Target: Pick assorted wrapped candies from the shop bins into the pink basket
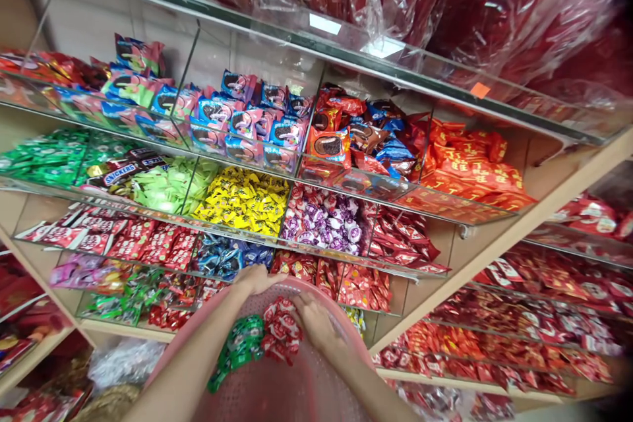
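Inside the pink basket (274, 392): red-wrapped candies (281, 333) lie right beside green-wrapped candies (242, 343).
Red candies from the hands: just left of the right hand (316, 320), the nearer one; closer to the wearer than the left hand (257, 279), and slightly right of it.
Red bundle's long axis: roughly away from the wearer; no clear pointing end.
Green strip's long axis: slanted, near-left to far-right.
Right hand: fingers partly bent, at the red candies' edge; cannot tell whether it grips them.
Left hand: at the basket's far rim, loosely curled; hold unclear.
Beyond that rim: blue packets (257, 255) on a shelf.
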